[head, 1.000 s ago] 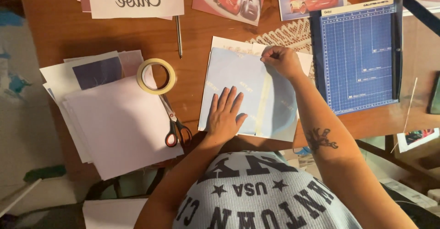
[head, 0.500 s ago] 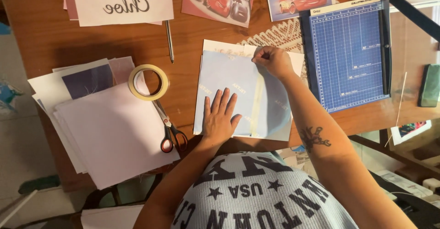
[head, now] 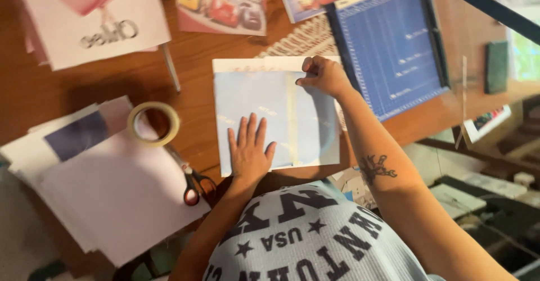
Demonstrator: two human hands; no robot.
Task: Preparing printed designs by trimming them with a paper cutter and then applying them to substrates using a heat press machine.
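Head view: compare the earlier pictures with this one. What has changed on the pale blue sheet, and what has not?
The right hand has slid a little left along the top edge of the pale blue sheet. The left hand stays pressed flat on its lower part. Tape roll and scissors lie unmoved; nothing was picked up or let go.

One tape roll [head: 153, 123], one scissors [head: 193, 182]

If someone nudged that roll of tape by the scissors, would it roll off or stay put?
The tape roll lies flat on its side, so a nudge would probably slide it, not roll it. Hollow and thin-walled, it looks light. The scissors right beside it might stop it.
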